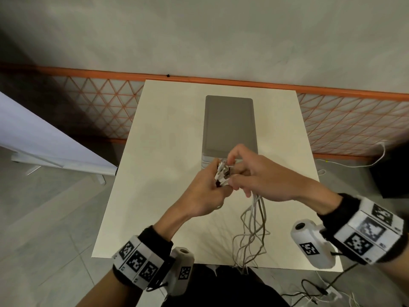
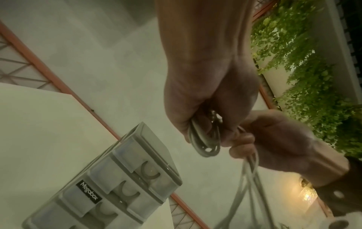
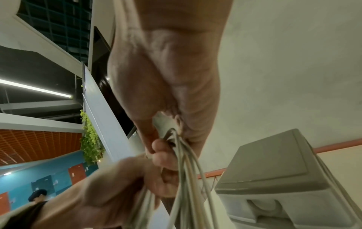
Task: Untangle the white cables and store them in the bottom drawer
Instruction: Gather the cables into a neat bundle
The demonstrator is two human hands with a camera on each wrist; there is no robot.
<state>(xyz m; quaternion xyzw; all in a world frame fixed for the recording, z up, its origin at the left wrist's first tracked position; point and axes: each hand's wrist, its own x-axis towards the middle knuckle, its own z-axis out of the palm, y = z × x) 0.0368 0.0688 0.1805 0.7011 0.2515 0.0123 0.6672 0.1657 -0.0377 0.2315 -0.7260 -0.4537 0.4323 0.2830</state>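
A bundle of white cables [image 1: 252, 231] hangs from both hands over the white table [image 1: 159, 138] and trails past its front edge. My left hand [image 1: 208, 191] grips the plug ends [image 1: 222, 173] and a coiled loop of cable [image 2: 205, 139]. My right hand [image 1: 254, 173] pinches the same cluster from the right, with the cable strands [image 3: 186, 170] running down through its curled fingers. The grey drawer unit [image 1: 229, 125] stands just behind the hands; its stacked drawers [image 2: 121, 192] all look closed in the left wrist view.
A wall with an orange lattice railing [image 1: 106, 107] runs behind the table. A white board on a stand [image 1: 44, 142] stands on the floor at left. Loose cables [image 1: 314, 291] lie on the floor at lower right. A dark box [image 1: 389, 173] sits right of the table.
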